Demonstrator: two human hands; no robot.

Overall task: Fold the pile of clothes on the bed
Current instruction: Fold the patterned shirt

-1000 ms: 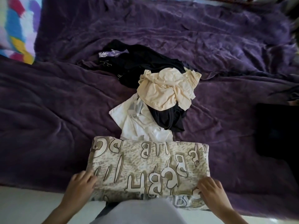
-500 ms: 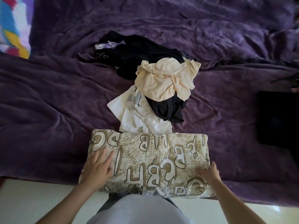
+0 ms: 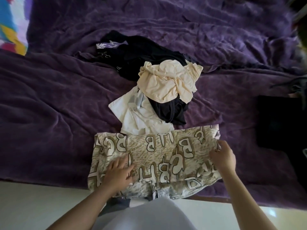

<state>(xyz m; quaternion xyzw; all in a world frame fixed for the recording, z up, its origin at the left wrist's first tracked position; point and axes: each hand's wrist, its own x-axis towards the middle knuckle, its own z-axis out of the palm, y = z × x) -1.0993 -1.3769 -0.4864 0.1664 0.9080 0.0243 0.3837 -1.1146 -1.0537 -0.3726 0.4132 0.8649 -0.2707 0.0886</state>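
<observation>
Just beyond the fingertips of both hands lies the unfolded pile: a white T-shirt (image 3: 137, 117) touching the far edge of the letter-print garment (image 3: 157, 155), with a crumpled cream top (image 3: 167, 83) and black clothes (image 3: 171, 112) heaped on it. All of this rests on the purple bed cover (image 3: 49, 105). A flat black item (image 3: 279, 122) lies well to the right of the right hand (image 3: 223, 156), and a colourful pillow (image 3: 11, 30) sits far left.

The left hand (image 3: 118, 173) presses flat on the garment, fingers (image 3: 123, 163) spread. The right fingers (image 3: 219, 145) are curled, pinching the garment's right edge.

Half a second ago the left hand lay nearer the left edge and the right hand at the near right corner. The right hand has since moved up that edge, and the far right corner is now pulled askew.
</observation>
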